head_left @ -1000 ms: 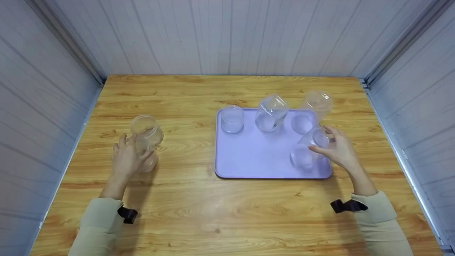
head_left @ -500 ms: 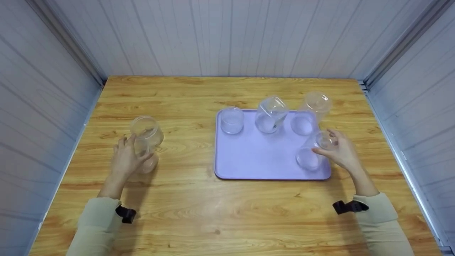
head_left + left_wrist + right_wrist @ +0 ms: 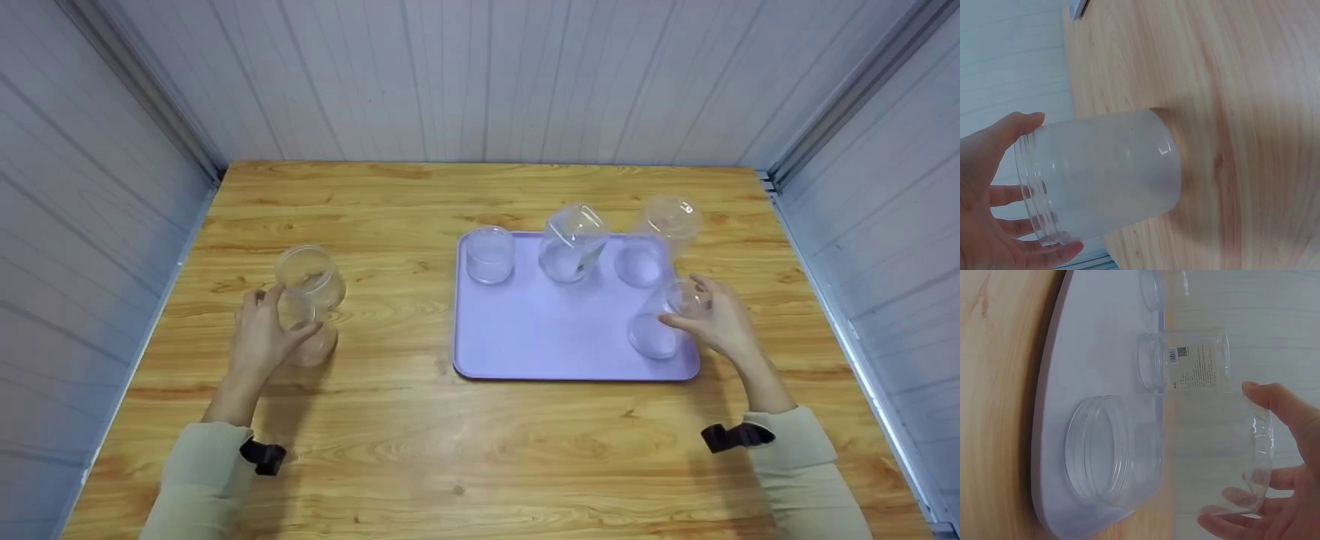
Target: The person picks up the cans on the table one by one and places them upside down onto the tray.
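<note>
On the left side of the table, my left hand (image 3: pixel 260 334) grips a clear plastic jar (image 3: pixel 1100 171) around its threaded rim. That jar stands upright on the wood, and a second clear jar (image 3: pixel 322 274) is just behind it. Over the right front of the purple tray (image 3: pixel 540 330), my right hand (image 3: pixel 720 319) holds another clear jar (image 3: pixel 1207 450) by its base. This one is upside down, with its threaded mouth on the tray surface in the right wrist view. Thumb and fingers lie on opposite sides of each held jar.
Along the tray's back edge stand a short-looking clear jar (image 3: pixel 490 259), a squarish clear jar (image 3: pixel 574 244) with a printed label (image 3: pixel 1193 367), and a tall clear jar (image 3: pixel 667 221). Wood table (image 3: pixel 420 450) surrounds the tray; pale panel walls (image 3: pixel 480 82) border it.
My right hand has shifted slightly right and brought its tilted jar to a steadier stance on the tray's right front. The left hand has moved barely, still on its jar.
</note>
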{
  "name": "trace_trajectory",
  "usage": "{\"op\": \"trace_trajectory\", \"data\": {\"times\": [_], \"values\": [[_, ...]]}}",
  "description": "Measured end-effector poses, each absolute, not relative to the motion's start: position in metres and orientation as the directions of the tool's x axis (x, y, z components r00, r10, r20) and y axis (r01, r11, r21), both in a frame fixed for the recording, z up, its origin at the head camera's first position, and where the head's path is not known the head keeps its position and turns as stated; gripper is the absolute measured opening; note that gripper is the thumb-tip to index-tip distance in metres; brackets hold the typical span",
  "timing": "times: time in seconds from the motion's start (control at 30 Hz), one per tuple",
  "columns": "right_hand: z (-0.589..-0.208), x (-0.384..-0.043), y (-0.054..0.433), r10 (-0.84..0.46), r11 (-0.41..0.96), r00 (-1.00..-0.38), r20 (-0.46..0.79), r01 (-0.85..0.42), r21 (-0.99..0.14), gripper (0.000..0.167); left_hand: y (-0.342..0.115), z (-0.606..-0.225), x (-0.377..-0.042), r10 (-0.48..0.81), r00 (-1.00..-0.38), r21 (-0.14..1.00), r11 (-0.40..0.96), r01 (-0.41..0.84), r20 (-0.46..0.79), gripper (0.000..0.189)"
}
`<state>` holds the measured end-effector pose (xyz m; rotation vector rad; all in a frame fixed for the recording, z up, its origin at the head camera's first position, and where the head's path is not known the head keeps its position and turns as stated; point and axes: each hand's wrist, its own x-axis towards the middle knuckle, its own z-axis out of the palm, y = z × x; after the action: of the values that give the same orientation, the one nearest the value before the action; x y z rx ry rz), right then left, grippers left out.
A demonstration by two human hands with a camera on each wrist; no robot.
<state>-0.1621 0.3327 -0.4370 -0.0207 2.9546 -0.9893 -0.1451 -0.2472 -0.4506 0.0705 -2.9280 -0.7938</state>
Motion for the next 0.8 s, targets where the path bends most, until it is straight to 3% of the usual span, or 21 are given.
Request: {"op": "trace_trajectory", "data": {"times": [0.57, 0.8], "values": [[-0.433, -0.163, 0.331, -0.041, 0.804, -0.996, -0.076, 0.012, -0.594, 0.101, -0.227, -0.44, -0.145, -0.097, -0.983, 0.554, 0.832, 0.005, 0.154, 0.076], [-0.422, -0.157, 0.33, -0.002, 0.784, -1.0, -0.001, 0.0, -0.621, 0.097, -0.216, -0.436, -0.142, -0.104, -0.977, 0.599, 0.8, 0.027, 0.184, 0.073]]}}
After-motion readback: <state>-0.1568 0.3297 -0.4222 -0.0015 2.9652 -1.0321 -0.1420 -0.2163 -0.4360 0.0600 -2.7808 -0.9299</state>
